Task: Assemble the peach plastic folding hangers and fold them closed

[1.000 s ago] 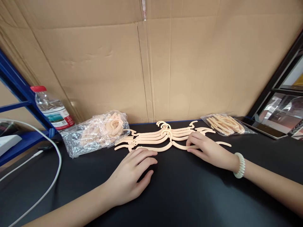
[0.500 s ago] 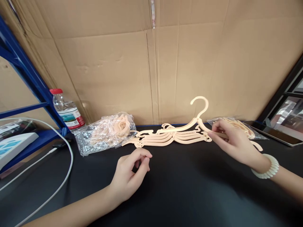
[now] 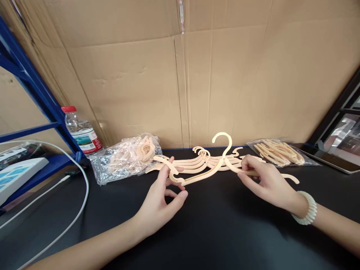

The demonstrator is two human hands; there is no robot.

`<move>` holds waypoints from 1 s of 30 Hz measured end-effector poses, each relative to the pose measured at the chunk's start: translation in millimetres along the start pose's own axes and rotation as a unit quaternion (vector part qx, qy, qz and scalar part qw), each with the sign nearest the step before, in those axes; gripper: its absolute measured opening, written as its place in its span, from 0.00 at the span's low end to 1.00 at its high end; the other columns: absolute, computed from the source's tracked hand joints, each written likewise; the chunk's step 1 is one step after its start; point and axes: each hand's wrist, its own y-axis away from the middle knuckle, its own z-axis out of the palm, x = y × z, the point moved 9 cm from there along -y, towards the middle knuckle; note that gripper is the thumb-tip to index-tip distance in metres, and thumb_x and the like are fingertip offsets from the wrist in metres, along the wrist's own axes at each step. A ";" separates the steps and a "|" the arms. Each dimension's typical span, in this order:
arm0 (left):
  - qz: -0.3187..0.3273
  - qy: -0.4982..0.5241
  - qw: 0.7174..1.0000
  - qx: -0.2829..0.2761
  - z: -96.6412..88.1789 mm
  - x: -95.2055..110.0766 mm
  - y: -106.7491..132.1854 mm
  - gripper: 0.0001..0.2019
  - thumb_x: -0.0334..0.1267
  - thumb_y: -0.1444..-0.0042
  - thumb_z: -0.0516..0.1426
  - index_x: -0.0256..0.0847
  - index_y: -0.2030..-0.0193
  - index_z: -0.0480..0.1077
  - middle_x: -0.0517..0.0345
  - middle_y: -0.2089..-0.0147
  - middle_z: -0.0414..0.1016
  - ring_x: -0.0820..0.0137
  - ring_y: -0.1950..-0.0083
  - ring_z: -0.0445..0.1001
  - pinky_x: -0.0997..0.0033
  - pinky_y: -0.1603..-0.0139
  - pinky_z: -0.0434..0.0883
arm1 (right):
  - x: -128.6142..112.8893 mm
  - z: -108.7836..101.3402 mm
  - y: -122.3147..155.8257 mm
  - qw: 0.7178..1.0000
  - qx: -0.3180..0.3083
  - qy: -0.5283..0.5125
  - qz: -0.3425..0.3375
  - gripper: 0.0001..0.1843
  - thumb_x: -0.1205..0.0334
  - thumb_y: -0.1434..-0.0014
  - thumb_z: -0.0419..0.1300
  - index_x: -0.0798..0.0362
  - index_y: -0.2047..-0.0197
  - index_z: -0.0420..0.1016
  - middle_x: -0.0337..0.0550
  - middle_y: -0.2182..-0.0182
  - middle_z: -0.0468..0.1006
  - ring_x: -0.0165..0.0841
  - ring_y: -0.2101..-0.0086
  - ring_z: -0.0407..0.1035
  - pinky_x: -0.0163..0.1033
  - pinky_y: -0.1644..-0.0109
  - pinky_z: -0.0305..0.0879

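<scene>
A cream plastic clothes hanger (image 3: 203,176) hangs above the black table, its hook pointing up and its left end tilted down. My right hand (image 3: 263,176), with a pale coiled band at the wrist, pinches the hanger's right arm. At the hanger's left end is my left hand (image 3: 161,202), thumb and fingers apart, index finger behind the notched tip. Whether that hand touches the plastic is hard to make out. Behind the held hanger lies a row of similar hangers (image 3: 189,163), nested together flat on the table and partly covered by it.
A clear bag of curled cream parts (image 3: 123,159) lies at back left, beside a red-capped water bottle (image 3: 83,133). At back right, a bag of straight cream pieces (image 3: 279,152) is next to a dark phone-like slab (image 3: 323,159). A white cable (image 3: 86,183) loops at left. Cardboard (image 3: 126,86) stands behind.
The hanger in my right hand has come lower and nearer, slightly left. My left hand has opened from curled fingers and moved up to the hanger's left end.
</scene>
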 end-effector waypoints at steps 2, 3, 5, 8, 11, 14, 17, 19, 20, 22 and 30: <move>0.018 -0.044 0.999 -0.025 4.3 2.7 0.6 0.33 0.35 0.40 0.56 0.53 0.31 0.47 0.51 0.44 0.67 0.70 0.61 0.73 0.72 0.66 0.76 | -6.4 7.3 2.8 1.000 -0.017 -0.007 -0.004 0.13 0.58 0.36 0.52 0.48 0.70 0.52 0.33 0.77 0.60 0.30 0.79 0.56 0.36 0.75 0.53; 0.027 -0.068 0.997 -0.039 6.5 3.6 0.7 0.31 0.35 0.39 0.55 0.52 0.31 0.51 0.52 0.47 0.70 0.71 0.63 0.73 0.73 0.67 0.75 | -10.1 10.3 4.2 1.000 -0.026 -0.012 -0.006 0.12 0.58 0.35 0.51 0.48 0.70 0.52 0.33 0.77 0.60 0.30 0.79 0.56 0.36 0.75 0.53; 0.038 -0.104 0.991 -0.074 11.3 3.5 1.0 0.23 0.35 0.37 0.53 0.50 0.35 0.59 0.57 0.57 0.75 0.74 0.68 0.71 0.75 0.68 0.72 | -17.5 15.2 6.5 0.999 -0.042 -0.023 -0.009 0.11 0.58 0.35 0.51 0.48 0.69 0.53 0.33 0.77 0.61 0.30 0.79 0.56 0.36 0.75 0.54; 0.037 -0.106 0.989 -0.098 13.2 1.9 0.7 0.16 0.35 0.34 0.48 0.46 0.41 0.67 0.61 0.67 0.74 0.76 0.75 0.68 0.76 0.71 0.68 | -24.2 19.0 7.5 0.997 -0.065 -0.032 -0.020 0.07 0.59 0.33 0.50 0.48 0.65 0.58 0.35 0.74 0.67 0.31 0.76 0.61 0.36 0.73 0.58; 0.006 -0.054 0.997 -0.059 4.6 -2.9 -2.6 0.15 0.37 0.33 0.48 0.43 0.43 0.67 0.61 0.68 0.72 0.77 0.77 0.66 0.77 0.75 0.66 | -25.4 14.5 4.1 0.996 -0.063 0.017 -0.066 0.04 0.61 0.33 0.51 0.50 0.57 0.63 0.42 0.64 0.73 0.35 0.67 0.68 0.39 0.64 0.64; -0.041 0.015 0.999 -0.011 -4.7 -11.8 -6.7 0.13 0.41 0.34 0.50 0.41 0.47 0.67 0.61 0.68 0.71 0.76 0.77 0.66 0.77 0.78 0.65 | -22.5 4.7 -1.1 0.979 -0.036 0.157 -0.127 0.07 0.64 0.32 0.50 0.52 0.57 0.69 0.47 0.61 0.73 0.41 0.60 0.67 0.44 0.57 0.63; -0.062 0.057 0.996 0.010 -8.5 -16.8 -9.9 0.11 0.42 0.35 0.52 0.41 0.50 0.67 0.61 0.68 0.71 0.76 0.77 0.66 0.77 0.78 0.65 | -19.7 -6.0 -5.1 0.941 0.007 0.304 -0.148 0.12 0.64 0.32 0.49 0.54 0.60 0.74 0.51 0.62 0.73 0.43 0.61 0.66 0.46 0.58 0.61; -0.066 0.065 0.996 0.011 -8.7 -17.7 -11.2 0.11 0.43 0.36 0.52 0.41 0.51 0.68 0.61 0.68 0.72 0.76 0.78 0.66 0.77 0.78 0.65 | -23.8 -11.3 -5.3 0.907 0.037 0.392 -0.147 0.13 0.65 0.32 0.50 0.55 0.59 0.76 0.53 0.60 0.73 0.45 0.61 0.66 0.48 0.57 0.60; -0.068 0.066 0.995 0.012 -8.8 -17.7 -11.5 0.12 0.43 0.36 0.53 0.41 0.51 0.68 0.61 0.68 0.72 0.76 0.78 0.66 0.77 0.78 0.65 | -27.3 -12.6 -4.5 0.889 0.047 0.432 -0.144 0.13 0.66 0.32 0.50 0.55 0.57 0.76 0.54 0.58 0.74 0.46 0.60 0.66 0.50 0.55 0.60; -0.071 0.066 0.995 0.016 -9.5 -17.7 -11.5 0.12 0.43 0.36 0.53 0.41 0.50 0.68 0.61 0.69 0.72 0.76 0.78 0.66 0.76 0.78 0.65 | -34.4 -13.7 -2.7 0.860 0.055 0.492 -0.127 0.13 0.70 0.34 0.52 0.53 0.52 0.76 0.55 0.56 0.74 0.48 0.59 0.66 0.54 0.53 0.58; -0.048 0.030 0.998 0.004 -8.8 -13.4 -7.9 0.12 0.44 0.36 0.52 0.42 0.51 0.68 0.61 0.68 0.72 0.75 0.77 0.68 0.75 0.76 0.67 | -32.5 -23.2 -1.7 0.858 0.053 0.509 -0.045 0.19 0.78 0.40 0.49 0.56 0.57 0.78 0.57 0.59 0.74 0.42 0.69 0.70 0.45 0.67 0.65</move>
